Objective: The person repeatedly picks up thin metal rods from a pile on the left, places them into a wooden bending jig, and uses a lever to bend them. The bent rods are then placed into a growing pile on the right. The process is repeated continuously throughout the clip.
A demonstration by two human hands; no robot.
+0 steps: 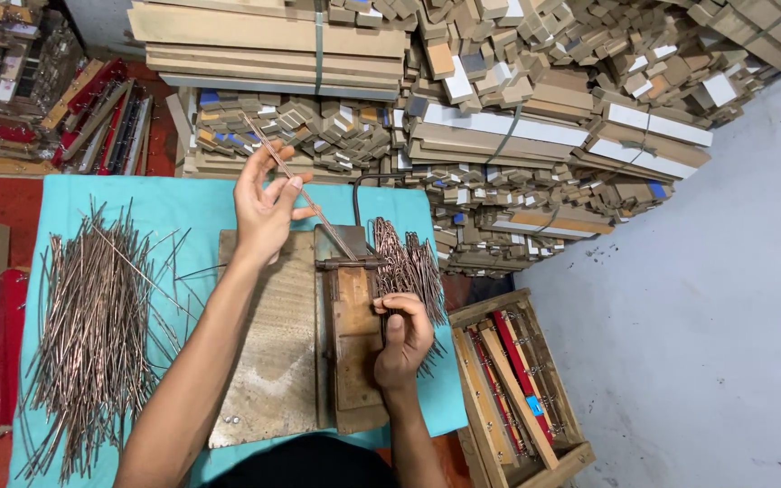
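On wooden jig [354,334]: L hand [264,212] w/ copper rod [296,181], R hand [404,339] on lever.

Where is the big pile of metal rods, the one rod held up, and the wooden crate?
Pile of metal rods [92,334], head view, middle of the heap.
Single rod [318,212], head view, mid-length, just below the fingers.
Wooden crate [499,303], head view, top rim.

The left hand [264,212] pinches a thin copper rod [305,192] that slants down into a wooden jig [354,339] on the teal table [183,203]. The right hand [404,339] grips the jig's handle, beside bent rods [409,262]. Loose straight rods [92,334] lie far left.
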